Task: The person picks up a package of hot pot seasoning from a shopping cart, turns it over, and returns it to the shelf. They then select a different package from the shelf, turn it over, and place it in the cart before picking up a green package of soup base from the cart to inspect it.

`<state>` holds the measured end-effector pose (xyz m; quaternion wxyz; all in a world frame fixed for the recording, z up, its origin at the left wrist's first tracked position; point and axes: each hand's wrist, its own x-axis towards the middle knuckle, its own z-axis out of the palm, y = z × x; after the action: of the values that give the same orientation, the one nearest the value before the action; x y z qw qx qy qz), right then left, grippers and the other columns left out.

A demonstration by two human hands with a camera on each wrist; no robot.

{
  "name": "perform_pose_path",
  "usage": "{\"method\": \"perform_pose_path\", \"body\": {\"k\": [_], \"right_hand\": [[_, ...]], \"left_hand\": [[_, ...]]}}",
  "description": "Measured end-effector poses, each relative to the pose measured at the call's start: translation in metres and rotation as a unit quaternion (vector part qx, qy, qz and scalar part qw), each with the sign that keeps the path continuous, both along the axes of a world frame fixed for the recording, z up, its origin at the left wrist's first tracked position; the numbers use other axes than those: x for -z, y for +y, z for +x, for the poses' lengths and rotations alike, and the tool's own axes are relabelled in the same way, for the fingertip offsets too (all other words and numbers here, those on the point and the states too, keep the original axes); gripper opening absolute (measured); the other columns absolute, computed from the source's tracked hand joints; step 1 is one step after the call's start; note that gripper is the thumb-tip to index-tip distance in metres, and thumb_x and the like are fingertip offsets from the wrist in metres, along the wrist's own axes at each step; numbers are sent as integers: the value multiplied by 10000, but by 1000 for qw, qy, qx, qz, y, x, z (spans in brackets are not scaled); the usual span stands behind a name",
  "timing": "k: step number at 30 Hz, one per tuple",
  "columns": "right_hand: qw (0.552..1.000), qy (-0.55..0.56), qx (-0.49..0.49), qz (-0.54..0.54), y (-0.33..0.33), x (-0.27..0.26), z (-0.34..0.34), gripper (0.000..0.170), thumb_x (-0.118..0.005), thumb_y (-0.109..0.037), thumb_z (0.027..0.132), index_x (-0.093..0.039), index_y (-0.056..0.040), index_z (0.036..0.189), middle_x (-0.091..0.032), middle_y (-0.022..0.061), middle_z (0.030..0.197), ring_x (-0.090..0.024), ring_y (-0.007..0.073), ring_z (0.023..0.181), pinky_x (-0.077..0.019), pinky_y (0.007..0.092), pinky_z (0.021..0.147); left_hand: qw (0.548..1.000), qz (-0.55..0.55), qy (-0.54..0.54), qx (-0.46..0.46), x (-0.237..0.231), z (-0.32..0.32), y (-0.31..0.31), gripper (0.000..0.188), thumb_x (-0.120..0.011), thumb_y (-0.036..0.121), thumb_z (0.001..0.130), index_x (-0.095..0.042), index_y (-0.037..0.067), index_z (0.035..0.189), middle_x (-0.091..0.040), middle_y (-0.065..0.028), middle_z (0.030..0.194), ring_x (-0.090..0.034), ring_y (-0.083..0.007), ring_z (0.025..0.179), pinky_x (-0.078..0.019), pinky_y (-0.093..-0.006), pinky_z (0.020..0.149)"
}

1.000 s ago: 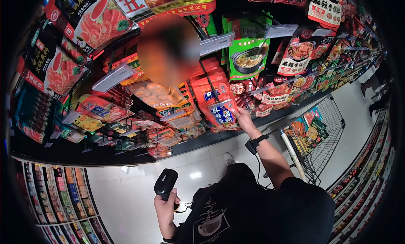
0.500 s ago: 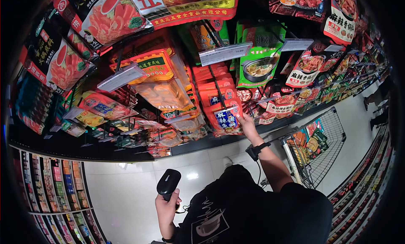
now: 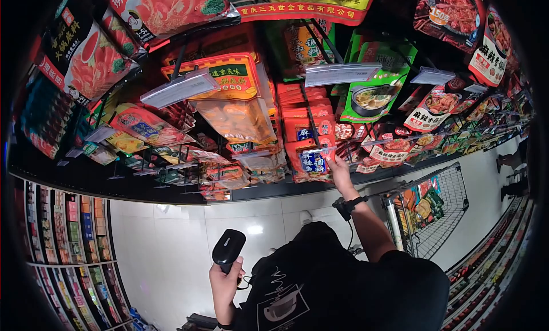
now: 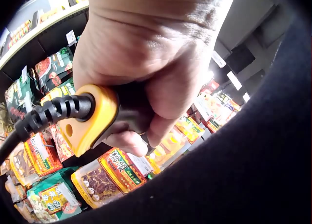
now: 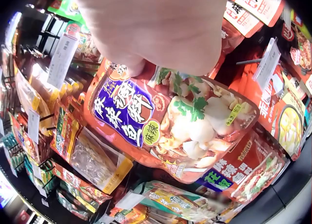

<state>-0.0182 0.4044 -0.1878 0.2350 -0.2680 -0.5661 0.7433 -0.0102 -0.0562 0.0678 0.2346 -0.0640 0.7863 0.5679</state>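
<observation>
- The right hand (image 3: 341,174) is the nearer one by far: it touches the red pouch (image 3: 311,162), while the left hand (image 3: 224,282) is well apart from it.
- The pouch lies just left of the right hand in the head view, above the lower front edge of the rack (image 3: 131,188), at the near end of a row of red pouches (image 3: 301,115).
- The right hand pinches the pouch by its side, on the edge toward the cart (image 3: 394,221); some fingers are hidden, so their exact lie cannot be told.
- In the right wrist view the pouch's long axis slants from upper left, where the blue title panel (image 5: 122,107) is, down to the right, and the hand crosses its upper long side.
- Whether the pouch is free of its hook cannot be told.
- The left hand is wrapped round the handle of a black scanner (image 3: 229,248), out over the floor (image 3: 251,214), away from the rack's front edge.
- The scanner's head points up toward the rack in the head view; the cable (image 4: 51,114) leaves its handle end.
</observation>
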Motion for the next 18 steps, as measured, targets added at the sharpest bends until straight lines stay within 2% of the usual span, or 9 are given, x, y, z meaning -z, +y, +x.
{"method": "perform_pose_path", "body": {"k": [5,8,9,12,18], "right_hand": [[998,-25,-39,37,-5,-23,19,322,-594,-183,1107,-679,23,1339,-752,23,1168,-652,76,1025,-513,271,964],[998,-24,-29,46,-4,-36,29,313,-598,-169,1104,-682,25,1334,-750,26,1174,-649,73,1025,-514,266,959],[999,3,-28,41,1,-25,31,310,-600,-162,1103,-687,28,1332,-750,32,1186,-649,71,1025,-515,264,956],[999,17,9,32,-1,-37,34,313,-601,-156,1103,-689,29,1339,-754,22,1163,-645,61,1001,-512,246,942],[999,-2,-4,49,4,-32,35,308,-608,-167,1099,-700,31,1317,-755,19,1152,-645,63,998,-511,250,939]], "left_hand": [[1000,-8,-3,-16,-1,0,-2,218,-784,185,988,-691,-10,1016,-678,-49,683,-614,-102,583,-483,-253,572],[1000,-6,-12,-16,-1,0,-2,221,-785,187,988,-695,-13,1022,-681,-51,688,-616,-102,588,-483,-253,576],[1000,-5,-15,-14,-1,-1,-2,223,-785,187,988,-697,-13,1024,-682,-51,691,-616,-102,591,-483,-253,578],[999,-7,-29,-13,0,-2,-3,227,-788,188,985,-698,-16,1030,-687,-54,702,-618,-101,601,-483,-255,584],[1000,-1,-22,-8,4,-5,-7,267,-827,219,966,-693,-6,1019,-692,-38,698,-629,-77,607,-477,-236,562]]}}
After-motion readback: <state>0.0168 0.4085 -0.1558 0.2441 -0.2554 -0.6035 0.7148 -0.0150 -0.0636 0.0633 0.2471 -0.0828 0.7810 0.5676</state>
